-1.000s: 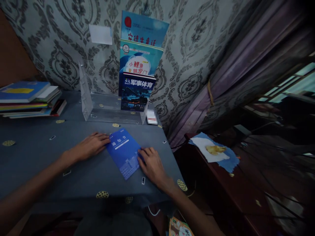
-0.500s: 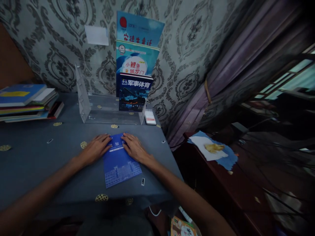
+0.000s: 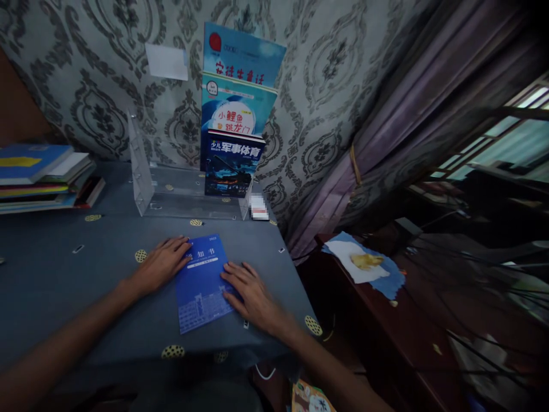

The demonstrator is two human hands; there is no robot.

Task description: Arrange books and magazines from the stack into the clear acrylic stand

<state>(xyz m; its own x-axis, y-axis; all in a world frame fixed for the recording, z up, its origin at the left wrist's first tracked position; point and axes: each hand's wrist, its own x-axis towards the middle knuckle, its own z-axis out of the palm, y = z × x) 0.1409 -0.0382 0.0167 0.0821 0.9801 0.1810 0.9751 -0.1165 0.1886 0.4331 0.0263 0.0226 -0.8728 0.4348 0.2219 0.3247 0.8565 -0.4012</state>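
Observation:
A blue booklet (image 3: 201, 289) with white Chinese lettering lies flat on the cloth-covered table in front of me. My left hand (image 3: 162, 262) rests with fingers stretched over its upper left edge. On the right edge, about halfway down, the fingertips of my right hand (image 3: 253, 294) touch the cover, fingers apart. Beyond the booklet stands a clear acrylic book rack (image 3: 141, 171). Its right side holds upright books in tiers: a dark military book (image 3: 231, 166) in front, a teal book (image 3: 235, 103) behind it, and a tall blue book (image 3: 244, 54) at the back.
A stack of books (image 3: 38, 177) lies at the table's left. A small pixelated white item (image 3: 259, 207) sits by the rack's right end. Past the table's right edge, a dark red surface (image 3: 369, 320) bears a blue cloth (image 3: 388, 283). A purple curtain (image 3: 326, 189) hangs behind.
My right hand has slid from the booklet's upper right corner down along its right edge, uncovering more of the title. My left hand stays at the upper left edge. The view has shifted slightly.

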